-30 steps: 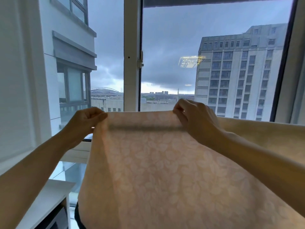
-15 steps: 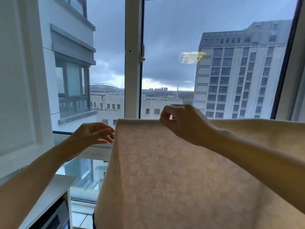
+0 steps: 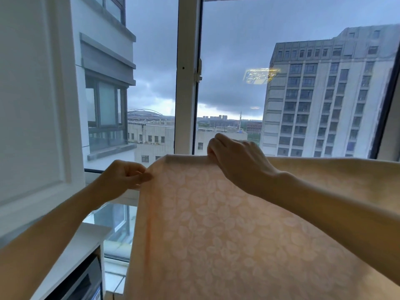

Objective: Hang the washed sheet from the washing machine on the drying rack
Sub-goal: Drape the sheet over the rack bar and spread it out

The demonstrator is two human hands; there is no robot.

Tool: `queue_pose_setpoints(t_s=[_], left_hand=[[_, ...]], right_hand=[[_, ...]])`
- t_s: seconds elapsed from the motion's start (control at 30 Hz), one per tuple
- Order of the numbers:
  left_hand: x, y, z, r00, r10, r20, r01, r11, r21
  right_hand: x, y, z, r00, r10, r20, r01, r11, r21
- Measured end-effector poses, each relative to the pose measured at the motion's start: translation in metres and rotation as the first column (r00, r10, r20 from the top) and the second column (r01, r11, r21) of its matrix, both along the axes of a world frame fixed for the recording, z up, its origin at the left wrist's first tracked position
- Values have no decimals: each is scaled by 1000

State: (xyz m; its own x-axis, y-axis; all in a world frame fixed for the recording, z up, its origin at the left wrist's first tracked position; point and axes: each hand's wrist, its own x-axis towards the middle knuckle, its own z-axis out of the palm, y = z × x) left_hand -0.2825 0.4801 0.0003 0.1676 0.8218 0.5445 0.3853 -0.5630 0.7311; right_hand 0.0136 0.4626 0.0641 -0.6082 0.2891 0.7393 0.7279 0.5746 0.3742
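My left hand (image 3: 123, 178) and right hand (image 3: 236, 161) each pinch the top edge of a peach leaf-patterned cotton sheet (image 3: 216, 234), near the window (image 3: 187, 83).

- Sheet (image 3: 216, 234) is draping over a straight, level line at its top fold; whatever is carrying it there is hidden under the cloth.
- Sheet is hanging down from that fold, peach with a pale leaf print, running off the right and bottom edges.
- White counter (image 3: 86, 245) is sitting lower left, near the sheet's left edge.
- Dark appliance (image 3: 82, 284) is sitting directly under the counter top.
- Tiled floor (image 3: 113, 276) is showing between counter and sheet.
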Motion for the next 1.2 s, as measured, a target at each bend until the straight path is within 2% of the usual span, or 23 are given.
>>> queue_pose_setpoints(t_s=[0.17, 0.23, 0.4, 0.53, 0.7, 0.83, 1.03, 1.13, 1.2], left_hand=[[1, 1, 20, 974, 85, 211, -84, 996, -17], [7, 8, 24, 959, 132, 252, -136, 991, -1], [32, 29, 15, 929, 313, 196, -329, 943, 53], [51, 28, -13, 950, 282, 134, -290, 956, 41], [55, 22, -35, 940, 278, 197, -295, 953, 64], [52, 14, -42, 956, 280, 83, -284, 958, 42], [39, -1, -77, 948, 316, 20, -314, 946, -78], [27, -14, -96, 872, 456, -181, -474, 877, -75], [23, -31, -104, 831, 506, -231, -530, 846, -54]], right_hand=[[-4, 3, 17, 996, -62, -61, 58, 996, -63], [-6, 6, 22, 994, -88, -62, 84, 995, -60], [-8, 17, 15, 991, -129, -39, 128, 991, -30], [-1, 18, -1, 998, -61, -13, 59, 985, -162], [2, 15, -17, 999, 28, -36, -30, 998, -61], [-4, 14, -28, 1000, 25, 19, -24, 999, -21], [-16, 12, -49, 995, 63, 76, -67, 996, 58], [-24, 8, -54, 994, 82, 74, -85, 996, 36], [-29, 3, -58, 992, 100, 82, -102, 995, 19]])
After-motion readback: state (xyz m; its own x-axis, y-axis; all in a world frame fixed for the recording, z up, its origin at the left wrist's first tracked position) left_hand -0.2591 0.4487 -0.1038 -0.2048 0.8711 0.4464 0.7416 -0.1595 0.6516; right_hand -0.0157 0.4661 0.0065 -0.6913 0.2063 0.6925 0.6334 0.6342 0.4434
